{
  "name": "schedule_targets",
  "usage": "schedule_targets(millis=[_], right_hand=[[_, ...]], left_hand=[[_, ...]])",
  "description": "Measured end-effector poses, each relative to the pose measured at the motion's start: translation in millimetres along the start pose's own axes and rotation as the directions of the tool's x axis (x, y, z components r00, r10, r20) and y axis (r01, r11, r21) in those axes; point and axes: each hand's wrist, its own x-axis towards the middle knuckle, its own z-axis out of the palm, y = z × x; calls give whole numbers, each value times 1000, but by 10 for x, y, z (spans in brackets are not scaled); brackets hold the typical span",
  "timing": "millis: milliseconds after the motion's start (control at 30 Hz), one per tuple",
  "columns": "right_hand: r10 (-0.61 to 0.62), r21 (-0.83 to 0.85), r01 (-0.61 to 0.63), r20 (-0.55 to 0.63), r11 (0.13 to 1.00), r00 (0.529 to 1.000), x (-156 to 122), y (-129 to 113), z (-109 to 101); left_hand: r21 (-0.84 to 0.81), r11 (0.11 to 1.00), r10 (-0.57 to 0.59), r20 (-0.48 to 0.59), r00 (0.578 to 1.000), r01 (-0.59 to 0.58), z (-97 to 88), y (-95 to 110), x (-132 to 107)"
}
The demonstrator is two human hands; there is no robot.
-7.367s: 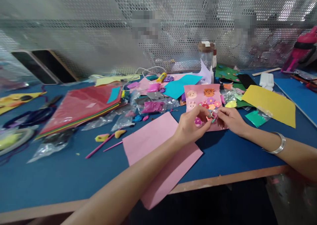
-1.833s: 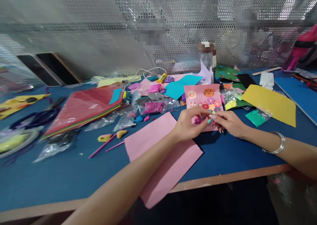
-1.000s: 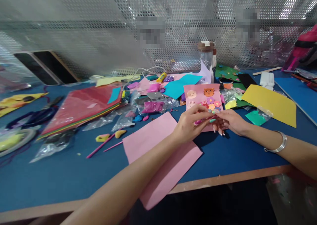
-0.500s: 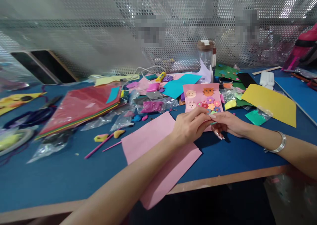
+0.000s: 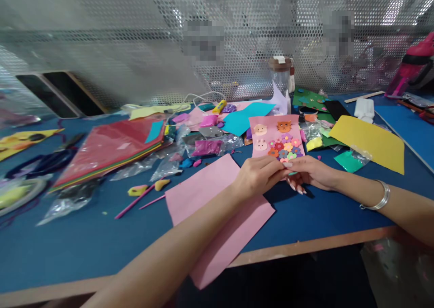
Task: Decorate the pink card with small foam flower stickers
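Note:
My left hand reaches in over a pink sheet, with its fingers closed and its fingertips against those of my right hand. Both are pinched together at the near edge of a pink card. A sliver of green shows between the fingers, too small to name. The card carries an orange cat face, two pale animal faces and a cluster of colourful flowers. Below the right palm the other fingers curl just above the blue table.
Left of the pink sheet lie two pink sticks and yellow clay pieces. Coloured sheets in a plastic sleeve lie further left. A yellow sheet and a green packet are right. A lidded bottle stands behind.
My left hand has lowered slightly, uncovering more of the flowers on the card. The fingertips of both hands stay together.

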Motion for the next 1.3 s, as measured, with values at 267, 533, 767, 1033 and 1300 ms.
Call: schedule_targets(millis=[267, 533, 767, 1033, 1300], right_hand=[[-113, -50, 104, -232, 993, 966, 54, 5, 20], [-316, -114, 325, -659, 939, 683, 92, -37, -151], [-302, -174, 246, -531, 953, 792, 105, 1, -134], [-314, -183, 255, -557, 949, 769, 118, 3, -191], [-338, -223, 256, -544, 941, 768, 113, 1, -161]], left_hand=[[44, 998, -38, -21, 999, 39, 15, -1, 17], [68, 993, -93, -88, 992, 99, -42, -43, 13], [80, 994, -64, -58, 996, 69, -16, -90, -1], [14, 997, -74, -109, 991, 76, -24, -83, 9], [85, 995, -54, -46, 997, 58, 7, -117, -32]])
